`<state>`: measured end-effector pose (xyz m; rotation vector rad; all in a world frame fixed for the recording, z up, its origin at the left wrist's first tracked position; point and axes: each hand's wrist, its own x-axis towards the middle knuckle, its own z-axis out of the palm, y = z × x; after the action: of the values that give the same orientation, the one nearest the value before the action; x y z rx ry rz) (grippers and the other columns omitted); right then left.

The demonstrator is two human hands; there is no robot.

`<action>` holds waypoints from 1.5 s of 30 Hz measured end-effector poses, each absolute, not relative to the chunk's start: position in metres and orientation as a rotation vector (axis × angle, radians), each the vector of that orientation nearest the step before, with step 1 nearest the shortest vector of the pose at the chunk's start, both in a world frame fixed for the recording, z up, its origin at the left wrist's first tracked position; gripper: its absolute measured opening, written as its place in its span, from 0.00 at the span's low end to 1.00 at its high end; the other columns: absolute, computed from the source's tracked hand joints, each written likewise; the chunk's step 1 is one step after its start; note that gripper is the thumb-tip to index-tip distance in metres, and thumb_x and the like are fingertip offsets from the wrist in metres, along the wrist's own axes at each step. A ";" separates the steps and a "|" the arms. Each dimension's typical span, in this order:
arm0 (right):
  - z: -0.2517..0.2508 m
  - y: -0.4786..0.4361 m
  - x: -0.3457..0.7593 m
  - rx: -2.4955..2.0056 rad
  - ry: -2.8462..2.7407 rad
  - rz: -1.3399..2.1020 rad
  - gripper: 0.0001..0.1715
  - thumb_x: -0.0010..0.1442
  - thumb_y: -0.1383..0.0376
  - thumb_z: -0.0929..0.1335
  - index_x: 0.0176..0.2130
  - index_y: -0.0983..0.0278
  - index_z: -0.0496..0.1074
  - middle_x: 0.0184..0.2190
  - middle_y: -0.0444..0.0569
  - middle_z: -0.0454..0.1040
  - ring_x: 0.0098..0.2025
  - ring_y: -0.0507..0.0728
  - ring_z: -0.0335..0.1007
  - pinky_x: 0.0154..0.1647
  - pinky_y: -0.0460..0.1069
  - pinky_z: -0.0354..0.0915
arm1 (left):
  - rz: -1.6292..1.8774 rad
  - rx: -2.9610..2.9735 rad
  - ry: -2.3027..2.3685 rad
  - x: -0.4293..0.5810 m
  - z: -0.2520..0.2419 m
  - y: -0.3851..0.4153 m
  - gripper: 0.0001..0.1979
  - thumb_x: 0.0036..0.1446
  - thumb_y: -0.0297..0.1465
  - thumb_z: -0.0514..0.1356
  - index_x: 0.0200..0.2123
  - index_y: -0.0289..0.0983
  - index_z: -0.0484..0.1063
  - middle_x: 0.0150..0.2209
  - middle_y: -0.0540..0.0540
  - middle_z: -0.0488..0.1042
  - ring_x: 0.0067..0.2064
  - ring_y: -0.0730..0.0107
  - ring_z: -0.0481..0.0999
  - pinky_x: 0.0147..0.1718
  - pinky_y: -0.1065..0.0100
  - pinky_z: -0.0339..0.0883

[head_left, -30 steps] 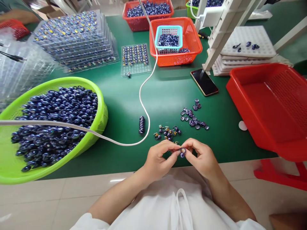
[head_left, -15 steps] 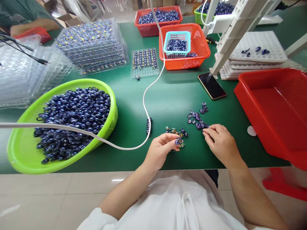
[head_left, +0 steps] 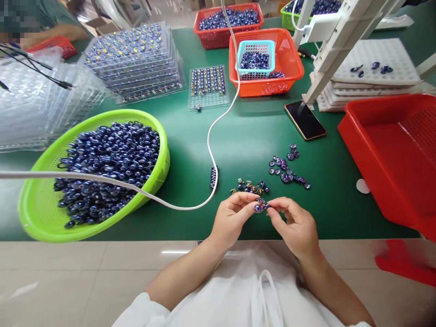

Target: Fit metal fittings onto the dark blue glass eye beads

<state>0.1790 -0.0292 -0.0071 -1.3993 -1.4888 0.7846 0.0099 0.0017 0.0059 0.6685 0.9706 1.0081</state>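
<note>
My left hand (head_left: 230,220) is closed in a pinch around a small glossy dark-blue part (head_left: 258,208) with a round end. Meeting it from the right, my right hand (head_left: 296,229) pinches a tiny dark piece (head_left: 267,206) against that part; fingertips hide most of it. Just beyond my left fingers lies a cluster of similar parts (head_left: 250,186) with yellow and greenish bits. Several dark round caps (head_left: 286,175) are scattered on the green table (head_left: 184,181) beyond my right hand. A short row of dark pieces (head_left: 213,178) lies beside the white cable (head_left: 190,208).
At left stands a lime basket (head_left: 165,159) heaped with dark parts. Stacked filled trays (head_left: 129,59), a single tray (head_left: 194,101), an orange basket (head_left: 289,84) and a phone (head_left: 305,120) lie farther back. A red bin (head_left: 361,154) is at right. Another person's arm (head_left: 57,34) shows far left.
My right hand has moved left from the caps to the part in my left hand, and now touches it. My left hand keeps its pinch, slightly lower and to the right.
</note>
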 end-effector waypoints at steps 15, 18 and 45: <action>-0.004 -0.030 0.177 -1.258 -1.417 1.017 0.08 0.64 0.67 0.71 0.45 0.56 0.76 0.37 0.42 0.80 0.36 0.51 0.80 0.40 0.44 0.75 | 1.029 0.813 1.114 0.010 0.012 -0.002 0.05 0.48 0.29 0.73 0.31 0.38 0.85 0.31 0.47 0.84 0.33 0.70 0.81 0.36 0.72 0.75; -0.004 -0.029 0.179 -1.254 -1.420 1.047 0.08 0.65 0.66 0.71 0.44 0.56 0.76 0.37 0.42 0.80 0.36 0.51 0.80 0.40 0.44 0.75 | 1.061 0.985 1.144 0.008 0.012 -0.004 0.04 0.51 0.27 0.70 0.33 0.39 0.85 0.32 0.46 0.85 0.34 0.68 0.82 0.36 0.71 0.75; 0.001 -0.037 0.177 -1.195 -1.461 0.988 0.15 0.64 0.70 0.70 0.49 0.55 0.77 0.38 0.45 0.76 0.35 0.51 0.75 0.36 0.46 0.73 | 1.275 1.662 0.913 0.002 0.008 -0.010 0.11 0.60 0.21 0.64 0.44 0.38 0.80 0.36 0.43 0.84 0.37 0.66 0.82 0.37 0.66 0.76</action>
<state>0.1766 -0.0374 0.0013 -1.1947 -1.4611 0.9884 0.0015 -0.0097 0.0080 1.6619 0.9130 1.2753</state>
